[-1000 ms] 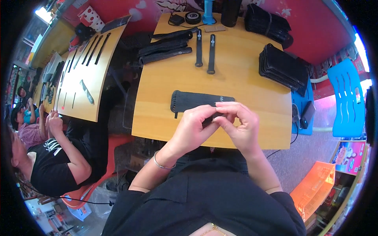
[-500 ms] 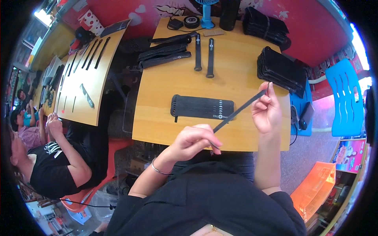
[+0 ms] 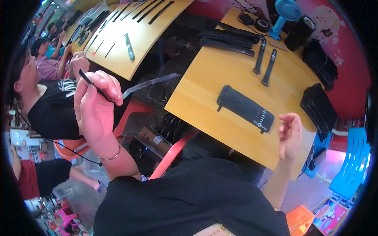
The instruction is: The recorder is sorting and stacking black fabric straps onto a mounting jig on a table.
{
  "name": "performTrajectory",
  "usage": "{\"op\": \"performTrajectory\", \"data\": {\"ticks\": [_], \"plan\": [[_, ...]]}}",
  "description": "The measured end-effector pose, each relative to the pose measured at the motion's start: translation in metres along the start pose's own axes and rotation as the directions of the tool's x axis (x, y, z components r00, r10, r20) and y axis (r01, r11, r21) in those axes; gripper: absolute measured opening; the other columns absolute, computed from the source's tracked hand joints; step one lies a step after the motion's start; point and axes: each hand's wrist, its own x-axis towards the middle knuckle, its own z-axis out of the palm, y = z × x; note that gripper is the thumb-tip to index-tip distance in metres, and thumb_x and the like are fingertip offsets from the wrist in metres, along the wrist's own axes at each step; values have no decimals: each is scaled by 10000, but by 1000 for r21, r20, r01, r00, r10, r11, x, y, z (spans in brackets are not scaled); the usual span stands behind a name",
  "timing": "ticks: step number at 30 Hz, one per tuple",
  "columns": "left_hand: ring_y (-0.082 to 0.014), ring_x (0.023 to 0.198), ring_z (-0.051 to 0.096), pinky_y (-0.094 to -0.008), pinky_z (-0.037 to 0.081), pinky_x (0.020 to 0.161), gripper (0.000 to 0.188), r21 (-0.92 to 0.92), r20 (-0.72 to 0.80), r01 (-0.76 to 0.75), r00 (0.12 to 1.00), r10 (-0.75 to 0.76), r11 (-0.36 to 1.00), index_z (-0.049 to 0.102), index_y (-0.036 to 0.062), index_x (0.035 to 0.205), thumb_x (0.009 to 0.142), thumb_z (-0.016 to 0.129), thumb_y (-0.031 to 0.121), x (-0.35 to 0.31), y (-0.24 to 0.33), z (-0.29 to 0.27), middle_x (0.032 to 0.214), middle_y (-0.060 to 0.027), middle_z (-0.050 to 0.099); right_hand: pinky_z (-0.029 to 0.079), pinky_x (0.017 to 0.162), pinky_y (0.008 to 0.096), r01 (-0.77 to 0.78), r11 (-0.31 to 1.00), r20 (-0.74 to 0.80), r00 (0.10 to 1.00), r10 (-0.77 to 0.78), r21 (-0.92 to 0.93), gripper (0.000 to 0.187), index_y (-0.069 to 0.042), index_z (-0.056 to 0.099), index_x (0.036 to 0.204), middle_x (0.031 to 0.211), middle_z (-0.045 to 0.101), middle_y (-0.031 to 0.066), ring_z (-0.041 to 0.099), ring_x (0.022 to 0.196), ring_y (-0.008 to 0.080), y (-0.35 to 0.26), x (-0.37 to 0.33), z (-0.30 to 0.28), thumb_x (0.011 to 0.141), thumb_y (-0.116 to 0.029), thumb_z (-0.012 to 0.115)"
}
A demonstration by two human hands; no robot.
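My left hand (image 3: 97,106) is raised off the table's left side, its fingers closed on a narrow black strap (image 3: 87,77). One short end sticks up past the thumb, and the rest trails toward the right as a pale blur. My right hand (image 3: 290,135), fingers loosely curled and nothing seen in it, hovers over the table's right edge. Just left of it, several black straps lie side by side in a flat row (image 3: 245,107), with white marks at their right end. Two single straps (image 3: 269,67) lie farther back.
On the wooden table (image 3: 197,88) are a strap pile (image 3: 226,41), dark folded stacks (image 3: 318,108), a blue fan (image 3: 285,15) and a black cylinder (image 3: 300,33). A co-worker (image 3: 55,102) sits left at another table (image 3: 114,59). A blue chair (image 3: 350,161) stands right.
My left hand has swung up and left with the strap, toward the co-worker's side. The strap's other end has left my right hand. The view has turned left.
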Motion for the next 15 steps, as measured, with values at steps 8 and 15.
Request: {"op": "performTrajectory", "data": {"ticks": [8,15], "plan": [[-120,851,612,-260,520,765,163,169,-267,432,886,-380,886,618,-47,1017,943,524,63,-19,-113,-54,996,-86,653,373,578,194,44,996,-173,983,-58,-80,226,-60,555,1100,938,613,59,488,678,67,-6,3,-28,1009,-248,470],[-97,862,626,-243,492,783,190,312,-325,516,847,-420,798,642,-55,1039,918,552,61,-20,-275,-86,951,-62,690,359,577,190,60,990,-259,962,-93,-131,253,-79,544,1120,949,588,31,474,701,61,-10,-2,-52,1002,-293,478]]}}
